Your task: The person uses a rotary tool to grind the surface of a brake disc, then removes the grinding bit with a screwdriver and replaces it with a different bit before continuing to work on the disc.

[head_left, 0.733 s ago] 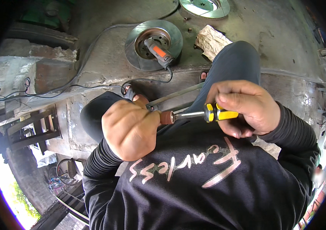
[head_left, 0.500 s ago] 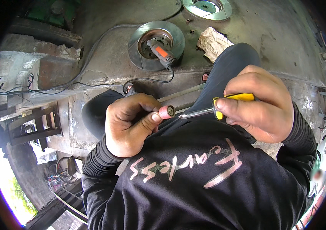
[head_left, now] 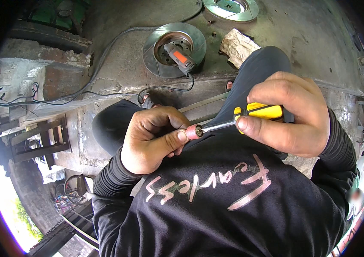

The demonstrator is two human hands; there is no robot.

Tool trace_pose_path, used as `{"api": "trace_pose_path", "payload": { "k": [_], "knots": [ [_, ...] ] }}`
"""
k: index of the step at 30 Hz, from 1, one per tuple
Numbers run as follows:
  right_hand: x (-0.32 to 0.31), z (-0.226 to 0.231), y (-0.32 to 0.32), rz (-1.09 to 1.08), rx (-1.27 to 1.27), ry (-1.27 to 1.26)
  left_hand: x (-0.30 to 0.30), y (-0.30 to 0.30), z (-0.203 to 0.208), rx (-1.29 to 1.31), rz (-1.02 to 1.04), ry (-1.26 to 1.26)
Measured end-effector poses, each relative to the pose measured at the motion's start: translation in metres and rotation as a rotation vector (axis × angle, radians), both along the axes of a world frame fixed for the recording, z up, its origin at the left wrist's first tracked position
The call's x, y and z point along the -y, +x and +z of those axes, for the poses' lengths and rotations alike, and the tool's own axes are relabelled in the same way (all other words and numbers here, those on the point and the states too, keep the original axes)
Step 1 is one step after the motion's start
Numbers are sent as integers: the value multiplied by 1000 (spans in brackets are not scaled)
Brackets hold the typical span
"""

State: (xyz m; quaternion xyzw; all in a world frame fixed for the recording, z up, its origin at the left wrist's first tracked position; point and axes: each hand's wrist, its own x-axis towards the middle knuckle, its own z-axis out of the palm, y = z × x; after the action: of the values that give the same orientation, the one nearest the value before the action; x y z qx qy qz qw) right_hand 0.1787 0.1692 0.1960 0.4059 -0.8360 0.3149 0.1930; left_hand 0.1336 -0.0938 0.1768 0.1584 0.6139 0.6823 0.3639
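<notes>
My left hand (head_left: 154, 137) pinches a small reddish sanding drum (head_left: 193, 132) between thumb and fingers. The drum's dark end, with a small screw at its centre, faces right. From the other side, my right hand (head_left: 291, 113) grips a screwdriver (head_left: 265, 112) by its yellow and black handle. Its metal shaft points left, and the tip meets the screw in the drum's end. Both hands are held up in front of my dark sweatshirt, above my lap.
A corded grey and orange rotary tool (head_left: 181, 58) rests on a brake disc (head_left: 154, 64) ahead of me. Another brake disc (head_left: 247, 13) lies farther off. Crumpled brown paper (head_left: 238, 46) is beside my knee. Cables (head_left: 100, 64) run along the floor at left, near a wooden frame (head_left: 40, 141).
The screwdriver tip, apart from the drum before, now touches its end. My left hand has shifted slightly right and down; the right hand has turned the handle a little.
</notes>
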Motion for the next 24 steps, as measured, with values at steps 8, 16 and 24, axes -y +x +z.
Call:
{"api": "trace_pose_path", "payload": {
  "k": [8, 16, 24],
  "knots": [
    [3, -8, -8, 78, -168, -29, 2, -3, -2, 25, -57, -15],
    [3, -9, -12, 138, -223, -111, 1, -8, 2, 86, -127, -85],
    [4, -21, -21, 188, -251, -151, 0, -6, 7, -7, -105, -165]
  ]
}}
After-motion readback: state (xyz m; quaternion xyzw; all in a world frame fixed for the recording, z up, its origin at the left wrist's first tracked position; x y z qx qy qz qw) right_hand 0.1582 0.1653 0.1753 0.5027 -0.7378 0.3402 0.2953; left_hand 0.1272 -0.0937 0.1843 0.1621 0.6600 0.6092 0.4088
